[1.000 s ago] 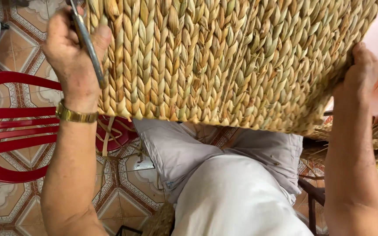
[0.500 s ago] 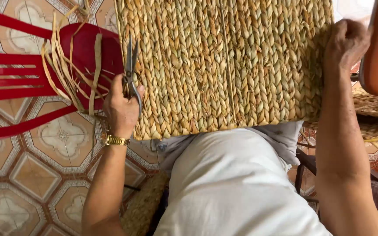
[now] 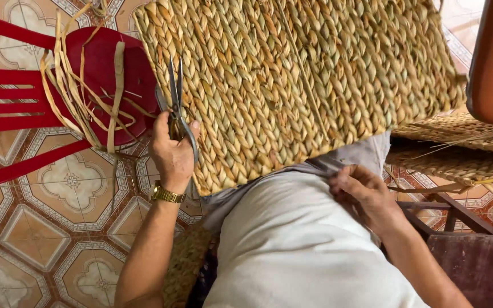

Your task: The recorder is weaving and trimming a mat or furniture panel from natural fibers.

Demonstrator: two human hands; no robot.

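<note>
- A person steadies a woven mat point(image 3: 298, 85) on the lap, its near edge tilted down toward the left hand point(image 3: 172, 157).
- The left hand's fingers point(image 3: 192, 128) are clamped on scissors point(image 3: 175, 97), blades together and pointing up along the mat's left edge; the hand touches that edge.
- The right hand point(image 3: 366, 194) rests below the mat's lower edge, fingers curled loosely on grey cloth point(image 3: 360, 157), not gripping the mat.
- Judged step: trimming stray ends along the weave; a next cut would call for opening the blades and steadying the edge.
- Loose straw strips point(image 3: 78, 97) hang over a red chair point(image 3: 24, 97) just left of the mat.
</note>
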